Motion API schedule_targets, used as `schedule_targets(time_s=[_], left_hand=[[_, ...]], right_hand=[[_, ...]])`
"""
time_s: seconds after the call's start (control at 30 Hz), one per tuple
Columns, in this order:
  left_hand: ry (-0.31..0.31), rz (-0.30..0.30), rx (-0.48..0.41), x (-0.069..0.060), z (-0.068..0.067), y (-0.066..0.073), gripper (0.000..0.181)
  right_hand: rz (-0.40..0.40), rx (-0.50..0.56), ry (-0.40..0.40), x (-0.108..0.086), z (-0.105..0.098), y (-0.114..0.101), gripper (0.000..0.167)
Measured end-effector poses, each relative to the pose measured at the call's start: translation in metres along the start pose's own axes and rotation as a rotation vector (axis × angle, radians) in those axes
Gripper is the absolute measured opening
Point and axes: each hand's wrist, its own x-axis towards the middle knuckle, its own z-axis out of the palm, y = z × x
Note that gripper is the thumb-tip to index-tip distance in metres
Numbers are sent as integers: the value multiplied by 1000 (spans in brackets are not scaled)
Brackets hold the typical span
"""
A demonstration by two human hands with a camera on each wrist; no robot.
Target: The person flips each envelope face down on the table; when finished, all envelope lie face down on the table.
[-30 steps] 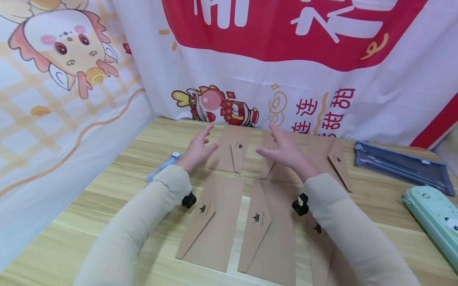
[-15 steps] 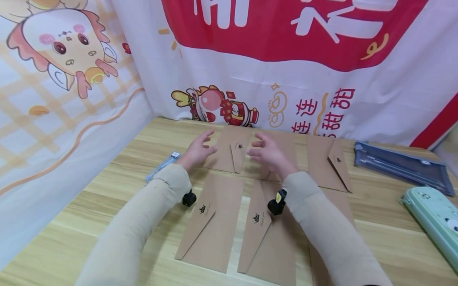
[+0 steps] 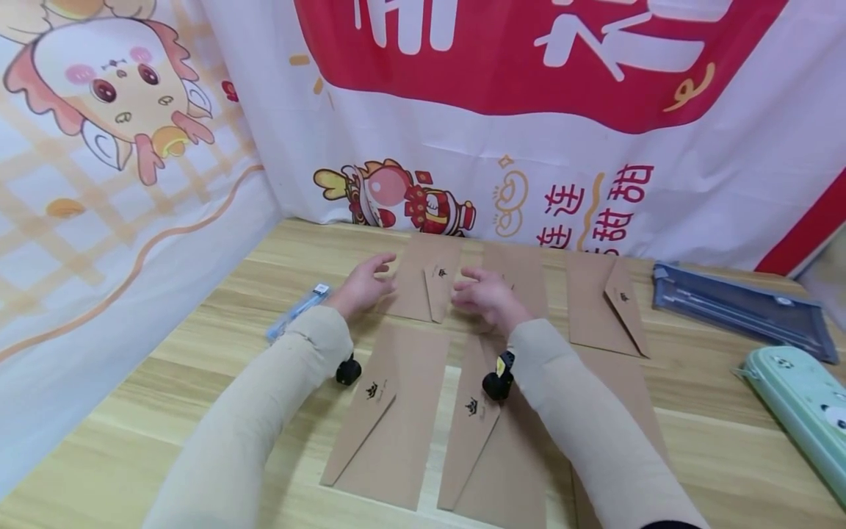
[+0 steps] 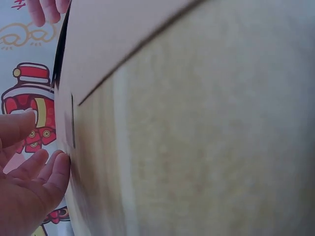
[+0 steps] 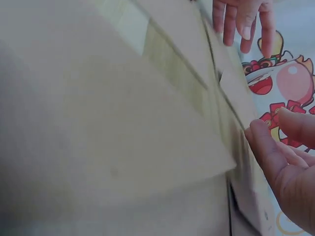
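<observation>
Facing each other across the back-left envelope [image 3: 416,286], the left hand [image 3: 362,285] and right hand [image 3: 487,297] both have fingers loosely bent and fairly open, gripping nothing. Left one's by that envelope's left edge, right one's partly over the back-middle envelope [image 3: 518,268]; can't tell if either touches paper. They're flat on the desk [image 3: 231,360], with the back-right envelope [image 3: 588,308] beside them. Nearer row: front-left envelope [image 3: 403,419], front-middle envelope [image 3: 499,463] and front-right envelope [image 3: 628,375], that last one mostly under the right sleeve [image 3: 581,419]. Blue pouch [image 3: 740,310] and mint case [image 3: 796,411] are off to the right.
</observation>
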Motion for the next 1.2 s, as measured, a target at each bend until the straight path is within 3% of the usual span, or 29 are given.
schedule_targets(time_s=[0.13,0.3,0.43,0.6,0.77,1.2], left_hand=[[-17,0,21,2,2,-2,68],[-92,-26,52,3,5,1,73],[-96,-73,-69,4,7,2,74],[-43,-124,-246,5,6,0,69],[23,-162,-311,4,4,-1,65],[201,-110,-479,-2,-3,8,57]], right_hand=[[11,-6,-19,2,-2,3,68],[37,-27,-19,4,1,4,68],[49,-54,-9,4,4,4,68],[43,-70,-25,4,8,6,68],[41,-86,-35,3,9,8,66],[38,-142,-84,6,16,5,61]])
